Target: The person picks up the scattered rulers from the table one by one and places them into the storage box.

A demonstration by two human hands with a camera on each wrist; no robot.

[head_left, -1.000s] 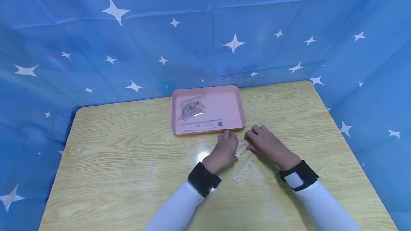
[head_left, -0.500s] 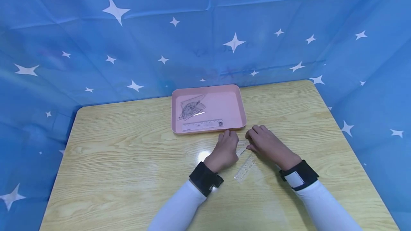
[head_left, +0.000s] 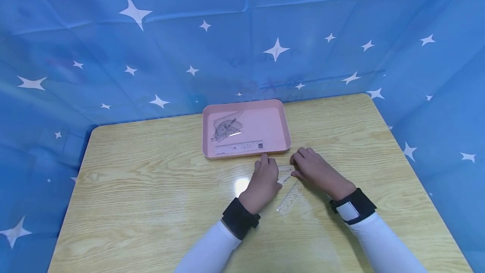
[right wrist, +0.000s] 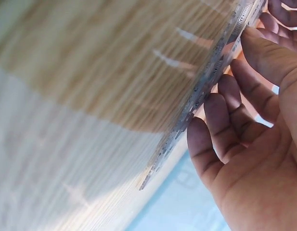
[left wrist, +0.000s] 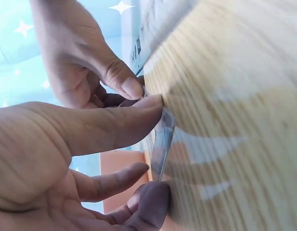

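Observation:
Just in front of the pink tray, both hands meet at a clear flat plastic drawing piece (head_left: 284,175) with printed marks; its full outline is hidden by the fingers. My left hand (head_left: 261,180) holds its left side, thumb at one end and fingertips at the other in the left wrist view. On the right, my right hand (head_left: 316,172) pinches it between thumb and fingers. The right wrist view shows a thin printed edge (right wrist: 206,89) running along the right fingertips. A clear ruler-like strip (head_left: 289,198) with a row of triangles lies on the table below the hands.
The pink tray (head_left: 265,117) stands at the table's back edge, holding a clear ruler (head_left: 239,147), a protractor (head_left: 226,127) and a clear triangular piece (head_left: 234,117). A blue star-patterned cloth (head_left: 170,45) hangs behind the wooden table (head_left: 144,188).
My left hand has shifted slightly left, so more of the clear piece shows between the hands. My right hand has stayed nearly still, and the tray and strip have not moved.

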